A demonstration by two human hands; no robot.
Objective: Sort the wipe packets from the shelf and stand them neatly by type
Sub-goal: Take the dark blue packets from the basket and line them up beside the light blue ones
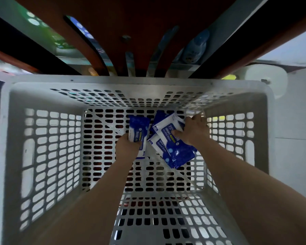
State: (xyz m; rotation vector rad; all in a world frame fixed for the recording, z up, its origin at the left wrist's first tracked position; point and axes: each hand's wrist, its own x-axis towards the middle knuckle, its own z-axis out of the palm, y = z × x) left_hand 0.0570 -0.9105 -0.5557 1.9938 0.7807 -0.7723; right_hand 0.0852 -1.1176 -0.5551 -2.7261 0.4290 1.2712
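Both hands down in the grey basket (42, 96). Left hand (127, 145) grips one blue wipe packet (137, 130); right hand (195, 130) clamps several alcohol wipe packets (168, 137) fanned together, probably gathering like types before standing them.

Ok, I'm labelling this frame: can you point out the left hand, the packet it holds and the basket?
left hand (126, 146), head view, back of the hand.
packet (138, 127), head view, its blue upper face.
basket (131, 79), head view, the far rim.
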